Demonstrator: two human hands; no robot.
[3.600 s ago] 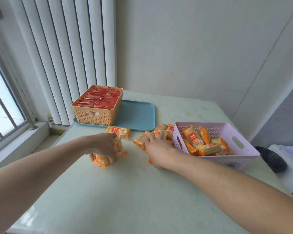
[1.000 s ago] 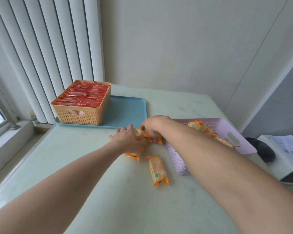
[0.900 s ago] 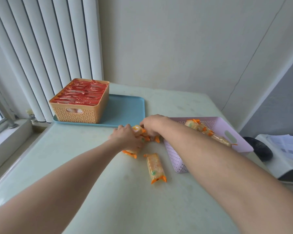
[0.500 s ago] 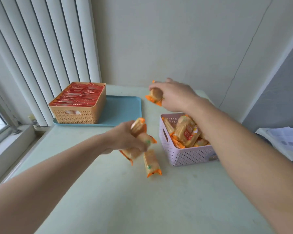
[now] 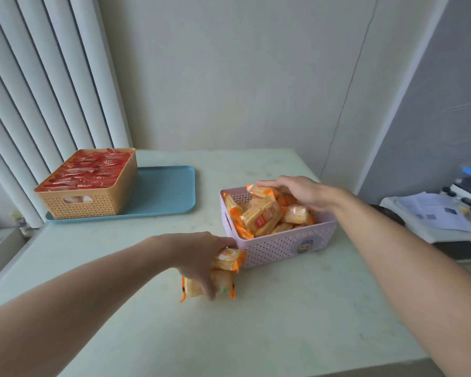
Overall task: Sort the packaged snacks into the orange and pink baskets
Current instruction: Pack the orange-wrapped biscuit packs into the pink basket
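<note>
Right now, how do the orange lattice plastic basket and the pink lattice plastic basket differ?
The orange lattice plastic basket stands on the blue tray; the pink lattice plastic basket stands on the pale green table. The orange one holds red packets lying flat and level; the pink one holds orange-yellow packets heaped loosely. The right hand rests over the pink one; no hand is at the orange one. Both are rectangular with cut-out handles.

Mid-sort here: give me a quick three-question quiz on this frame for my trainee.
1. True or false: the orange basket stands on the blue tray.
2. Which hand grips snack packets on the table: A left hand, B right hand?
3. Fill in: the right hand rests flat over the ___ basket.

Key: 1 true. 2 A: it holds orange-and-yellow packets beside the basket's near left corner. 3 pink.
</note>
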